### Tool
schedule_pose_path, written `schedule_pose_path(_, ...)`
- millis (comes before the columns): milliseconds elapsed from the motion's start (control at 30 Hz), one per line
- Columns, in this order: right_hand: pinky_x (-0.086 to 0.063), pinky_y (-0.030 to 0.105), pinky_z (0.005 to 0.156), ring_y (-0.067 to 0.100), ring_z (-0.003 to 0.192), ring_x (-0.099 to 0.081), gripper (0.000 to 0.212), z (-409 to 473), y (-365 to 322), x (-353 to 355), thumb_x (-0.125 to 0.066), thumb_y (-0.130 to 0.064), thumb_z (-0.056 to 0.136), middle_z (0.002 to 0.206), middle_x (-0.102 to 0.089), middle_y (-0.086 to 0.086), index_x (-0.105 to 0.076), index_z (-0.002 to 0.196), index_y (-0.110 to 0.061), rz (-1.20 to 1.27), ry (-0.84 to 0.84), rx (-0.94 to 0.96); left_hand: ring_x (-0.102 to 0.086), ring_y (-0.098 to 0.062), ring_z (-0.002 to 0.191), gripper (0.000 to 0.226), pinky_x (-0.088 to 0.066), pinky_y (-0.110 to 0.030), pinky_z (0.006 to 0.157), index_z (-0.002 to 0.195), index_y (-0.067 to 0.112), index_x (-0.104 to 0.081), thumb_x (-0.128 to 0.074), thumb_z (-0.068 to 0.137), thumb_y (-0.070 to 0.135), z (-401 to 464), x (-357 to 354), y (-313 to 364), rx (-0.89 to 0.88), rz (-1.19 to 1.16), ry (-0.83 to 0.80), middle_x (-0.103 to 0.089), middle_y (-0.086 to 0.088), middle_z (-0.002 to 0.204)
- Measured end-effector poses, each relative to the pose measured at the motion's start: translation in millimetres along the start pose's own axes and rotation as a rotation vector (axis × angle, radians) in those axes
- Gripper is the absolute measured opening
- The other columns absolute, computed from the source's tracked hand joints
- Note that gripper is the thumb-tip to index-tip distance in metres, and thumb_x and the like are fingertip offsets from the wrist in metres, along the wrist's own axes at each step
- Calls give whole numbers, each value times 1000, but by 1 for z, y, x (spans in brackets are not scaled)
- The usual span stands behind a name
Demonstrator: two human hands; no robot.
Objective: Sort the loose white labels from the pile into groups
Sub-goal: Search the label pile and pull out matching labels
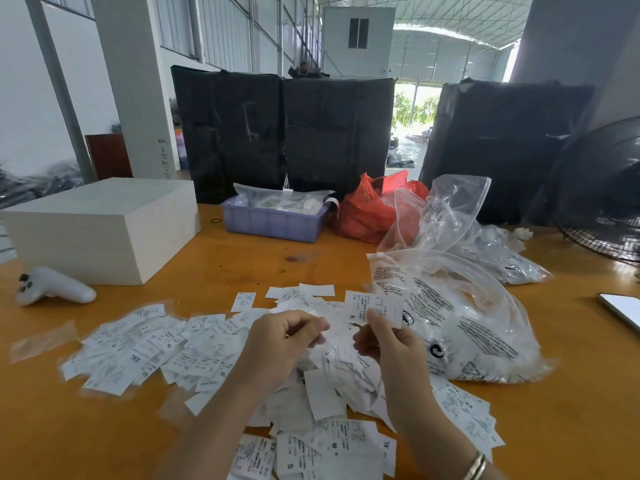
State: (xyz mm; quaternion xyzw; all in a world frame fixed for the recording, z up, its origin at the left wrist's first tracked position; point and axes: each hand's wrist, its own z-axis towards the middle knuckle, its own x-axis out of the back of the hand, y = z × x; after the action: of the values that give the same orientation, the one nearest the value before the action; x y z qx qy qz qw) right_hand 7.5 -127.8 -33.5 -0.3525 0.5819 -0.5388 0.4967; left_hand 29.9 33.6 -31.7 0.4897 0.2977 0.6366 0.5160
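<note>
A heap of loose white labels (pixel 339 368) lies on the orange table (pixel 104 427) in front of me. More labels (pixel 145 348) are spread to the left, some marked XXL and XL. Another group (pixel 311 452) lies near the front edge, and a few (pixel 464 414) lie at the right. My right hand (pixel 384 341) pinches a label marked S (pixel 367 306) and holds it up above the heap. My left hand (pixel 284 341) hovers over the heap with curled fingers; whether they grip a label is hidden.
A clear printed plastic bag (pixel 460 327) lies right of the heap. Behind stand a white box (pixel 104 230), a purple bin (pixel 277 220) and a red bag (pixel 370 209). A white controller (pixel 52 285) rests at left, a fan (pixel 602 192) and a phone (pixel 623 306) at right.
</note>
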Motion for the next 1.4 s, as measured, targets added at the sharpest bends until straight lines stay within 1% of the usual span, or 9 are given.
schedule_pose_path(333, -46, 16, 52, 9, 53, -57, 30, -2, 2, -1, -60, -20, 88, 56, -63, 2, -65, 62, -8, -193, -131, 34, -66, 0, 70, 25, -48, -8, 63, 76, 32, -69, -56, 72, 54, 0, 0, 0, -7, 31, -4, -71, 17, 72)
schedule_pose_path(500, -46, 15, 53, 5, 54, -58, 24, 0, -3, 3, -61, -15, 88, 60, -64, 2, -66, 65, -8, -240, -208, 28, -67, -3, 67, 22, -50, -13, 63, 80, 26, -71, -62, 74, 45, 1, 0, 2, 39, -84, 7, -73, 9, 72)
schedule_pose_path(600, -39, 13, 45, 3, 44, -50, 30, 1, -4, 6, -60, -16, 88, 55, -59, 2, -62, 63, 0, -376, -257, 70, -67, -5, 66, 9, -51, -12, 62, 86, 25, -72, -69, 79, 30, 1, 1, 4, 89, -136, -31, -72, 8, 73)
schedule_pose_path(700, -27, 18, 42, 10, 40, -35, 40, 2, -1, 7, -60, -20, 88, 53, -47, 9, -53, 65, 12, -493, -289, 131, -68, -7, 68, 16, -51, -12, 61, 93, 25, -71, -72, 81, 15, -1, 1, 6, 141, -165, -114, -72, 5, 76)
schedule_pose_path(833, -45, 18, 52, 10, 56, -57, 19, 3, -1, 7, -59, -25, 89, 64, -62, 4, -62, 84, -7, -356, -246, 172, -68, -6, 68, 21, -51, -13, 62, 94, 26, -69, -72, 80, 11, -1, 0, 8, 156, -167, -94, -71, 10, 75)
schedule_pose_path(967, -48, 15, 53, 8, 56, -60, 10, 6, 0, 10, -60, -18, 89, 63, -66, -2, -63, 84, -10, -147, -164, 103, -66, -4, 68, 20, -53, -15, 63, 92, 28, -70, -74, 79, 14, 0, 0, 6, 187, -168, -102, -70, 13, 75)
schedule_pose_path(1133, -48, 16, 52, 9, 56, -60, 6, 3, 3, 4, -65, -17, 85, 64, -66, 0, -66, 80, -14, -155, -148, 125, -68, -4, 80, 17, -55, -16, 69, 94, 30, -69, -75, 78, 23, -2, -2, 5, 214, -70, -195, -73, 9, 88)
schedule_pose_path(1267, -48, 28, 56, 11, 57, -51, 12, 2, 10, 0, -67, -17, 84, 60, -56, -2, -61, 88, -26, -318, -141, 203, -67, -2, 82, 9, -52, -14, 69, 92, 26, -71, -71, 83, 23, -2, -3, 4, 185, -39, -179, -73, 11, 87)
schedule_pose_path(1400, -41, 14, 57, 0, 63, -53, 14, -1, 14, -3, -65, -18, 86, 74, -63, -18, -65, 83, -32, -470, -181, 384, -68, -5, 83, 8, -53, -17, 72, 91, 22, -70, -69, 83, 21, -1, -4, 3, 166, -57, -123, -72, 5, 85)
